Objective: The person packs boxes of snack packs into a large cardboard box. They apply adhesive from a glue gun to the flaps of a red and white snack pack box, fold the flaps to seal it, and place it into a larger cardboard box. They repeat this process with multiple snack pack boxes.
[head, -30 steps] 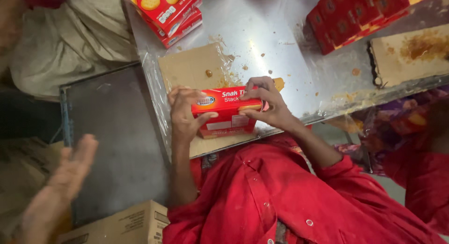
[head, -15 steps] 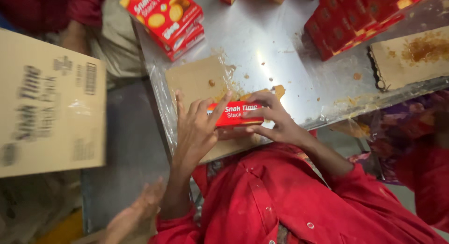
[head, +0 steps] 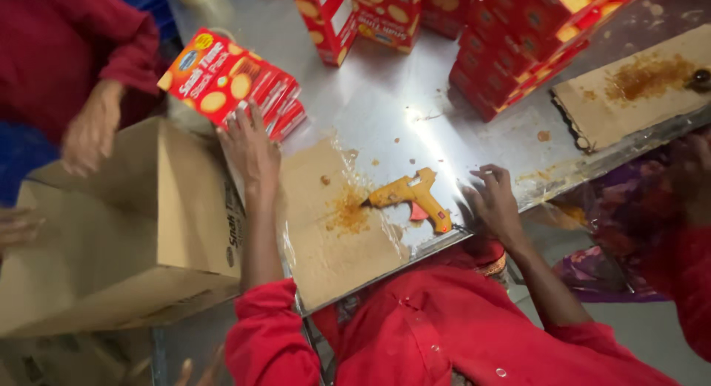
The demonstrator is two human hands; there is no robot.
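Left hand [head: 250, 153] upper left, fingers spread flat on glossy red biscuit cartons [head: 229, 82], right hand [head: 495, 205] released beside yellow glue gun [head: 411, 196], steel bench [head: 385, 97]

Both red-sleeved arms reach forward. The left hand [head: 250, 150] stretches toward eleven o'clock, fingers spread flat; the right hand [head: 495, 205] lies palm-down toward one o'clock, fingers loosely curled.

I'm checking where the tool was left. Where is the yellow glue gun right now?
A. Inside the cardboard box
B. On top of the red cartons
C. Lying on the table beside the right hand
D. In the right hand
C: the glue gun lies on the table, partly on the cardboard sheet, with the right hand next to it, not gripping it.
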